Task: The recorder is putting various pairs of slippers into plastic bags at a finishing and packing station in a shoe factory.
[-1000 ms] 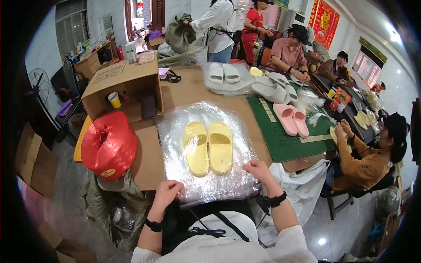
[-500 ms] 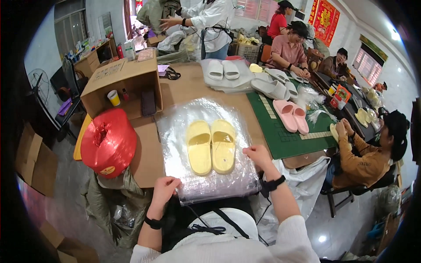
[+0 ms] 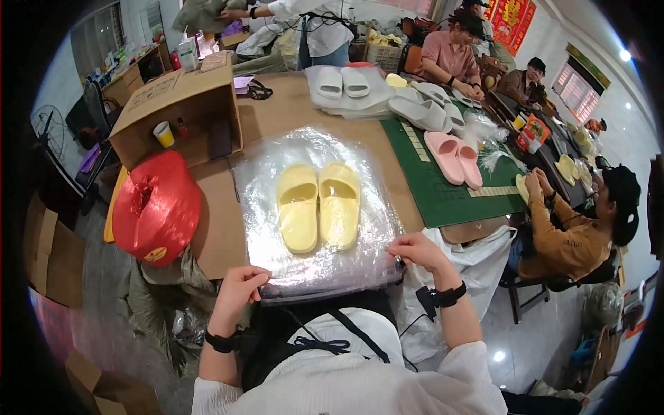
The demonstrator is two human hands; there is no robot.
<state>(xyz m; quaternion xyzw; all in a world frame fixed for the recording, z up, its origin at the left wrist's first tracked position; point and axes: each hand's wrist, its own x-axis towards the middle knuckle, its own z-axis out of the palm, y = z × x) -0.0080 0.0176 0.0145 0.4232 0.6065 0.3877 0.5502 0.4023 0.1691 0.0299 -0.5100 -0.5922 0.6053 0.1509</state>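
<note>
A pair of pale yellow slide slippers, the left one and the right one, lies side by side with toe straps away from me. Under them is a stack of clear plastic bags at the table's near edge; I cannot tell whether the slippers are inside the top bag. My left hand pinches the plastic at its near left corner. At the right edge, my right hand is closed with thumb and fingertips on the plastic.
A red roll of plastic twine and an open cardboard box stand left. Beyond the bags are white slippers; pink slippers lie on a green cutting mat. A co-worker in a brown top sits right.
The view has shifted, so the table sits higher and further left. My right hand has moved toward me and outward along the bag's right edge; my left hand stays at the near left corner.
</note>
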